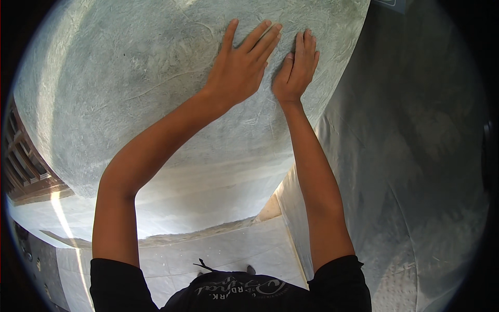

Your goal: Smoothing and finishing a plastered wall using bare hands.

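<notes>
Shirt (234, 296): black
Left hand (237, 71): spread against wall (140, 104)
Right hand (296, 74): narrower, holding nothing
Wall: probably stiff, rough; press with palms

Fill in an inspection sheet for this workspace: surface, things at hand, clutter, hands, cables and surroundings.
Surface: grey-green wall, rough and mottled with faint lines; a bright streak of light runs down its left side.
Things at hand: the wall alone; no tool seen in either hand.
Clutter: small items at lower left, too small to identify.
Hands: left hand flat on the wall, fingers spread; right hand beside it, apart, also against the wall, thumb held away.
Cables: nothing seen.
Surroundings: brown slatted frame at left, dark grey sheet-like surface at right, pale floor below.
</notes>
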### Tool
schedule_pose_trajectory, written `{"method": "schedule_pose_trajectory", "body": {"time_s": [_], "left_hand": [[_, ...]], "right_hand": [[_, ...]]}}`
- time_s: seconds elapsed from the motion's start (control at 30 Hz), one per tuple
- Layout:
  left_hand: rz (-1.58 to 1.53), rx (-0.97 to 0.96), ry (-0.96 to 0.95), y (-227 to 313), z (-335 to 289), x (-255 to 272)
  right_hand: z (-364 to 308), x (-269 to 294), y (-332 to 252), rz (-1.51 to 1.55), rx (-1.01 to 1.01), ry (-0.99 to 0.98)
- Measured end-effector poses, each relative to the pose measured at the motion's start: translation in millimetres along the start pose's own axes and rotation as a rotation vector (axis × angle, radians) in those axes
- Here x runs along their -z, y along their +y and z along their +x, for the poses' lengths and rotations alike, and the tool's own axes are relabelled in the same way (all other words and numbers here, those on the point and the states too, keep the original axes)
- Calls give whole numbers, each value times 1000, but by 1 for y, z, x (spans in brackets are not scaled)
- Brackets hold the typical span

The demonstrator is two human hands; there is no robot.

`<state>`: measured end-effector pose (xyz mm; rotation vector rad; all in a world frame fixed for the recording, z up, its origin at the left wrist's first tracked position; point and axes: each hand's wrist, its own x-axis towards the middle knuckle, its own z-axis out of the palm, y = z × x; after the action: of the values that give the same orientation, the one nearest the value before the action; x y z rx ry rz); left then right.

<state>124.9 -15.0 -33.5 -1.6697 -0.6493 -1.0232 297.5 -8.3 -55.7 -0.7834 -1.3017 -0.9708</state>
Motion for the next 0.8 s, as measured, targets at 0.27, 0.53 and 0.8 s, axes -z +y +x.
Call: {"method": "schedule_pose_trajectory", "body": {"time_s": [0.27, 0.53, 0.8], "left_hand": [[-99, 68, 75, -23, 32, -5], [-75, 14, 19, -24, 24, 1], [-154, -51, -79, 8, 1, -4]], "right_hand": [[0, -3, -2, -20, 7, -2], [-1, -4, -7, -24, 5, -4], [0, -3, -3, -41, -6, -7]]}}
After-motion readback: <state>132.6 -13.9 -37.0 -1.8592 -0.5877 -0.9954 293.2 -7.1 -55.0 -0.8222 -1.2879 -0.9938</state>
